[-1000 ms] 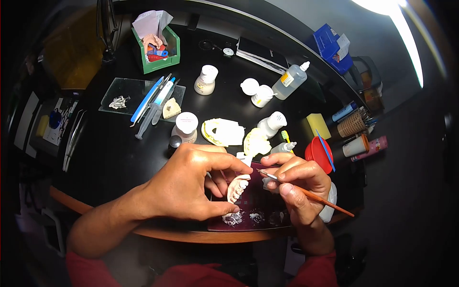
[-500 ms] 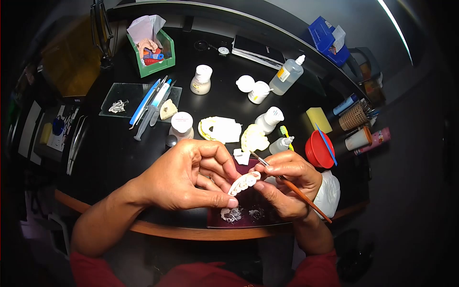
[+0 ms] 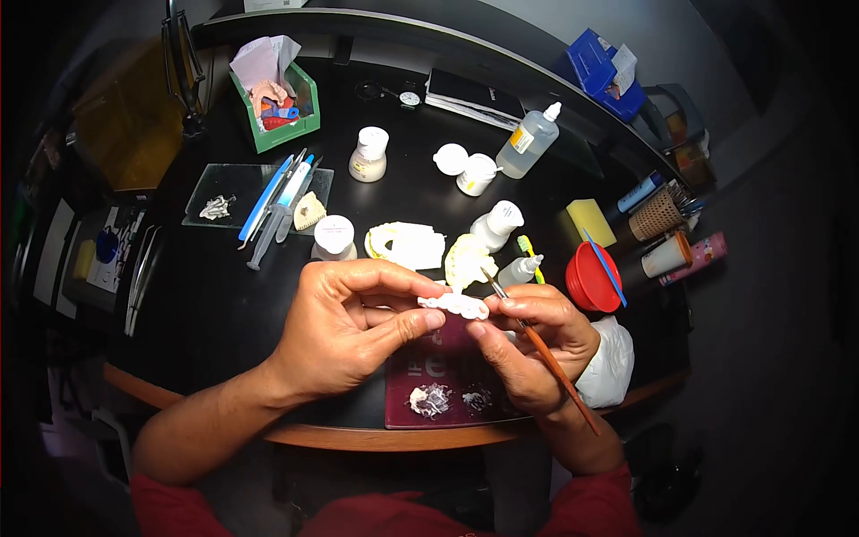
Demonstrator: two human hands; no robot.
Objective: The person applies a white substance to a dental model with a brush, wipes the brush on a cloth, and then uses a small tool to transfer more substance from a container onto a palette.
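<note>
My left hand [image 3: 335,327] pinches a pale dental piece with a row of teeth [image 3: 458,306] between thumb and fingers. On its other end rest the thumb and a fingertip of my right hand [image 3: 565,333]. A thin paintbrush [image 3: 557,369] with a reddish-brown handle is also held in that right hand, its tip pointing up and away from the teeth. Below both hands lies a dark red slab [image 3: 452,358] with two smears of whitish paste [image 3: 431,400]. Just beyond the fingers are a pale yellow dental cast [image 3: 470,259] and a second cast [image 3: 419,246].
Several white jars, including one at the left [image 3: 335,237], and a clear bottle [image 3: 530,143] stand behind. At right are a red bowl [image 3: 592,277], yellow sponge [image 3: 591,223] and crumpled white tissue [image 3: 610,362]. A glass plate [image 3: 210,183] and green bin [image 3: 286,134] sit left.
The dental piece has moved up and turned from slanted to nearly level. Both hands have shifted with it, and the brush stays in my right hand. The view has shifted slightly.
</note>
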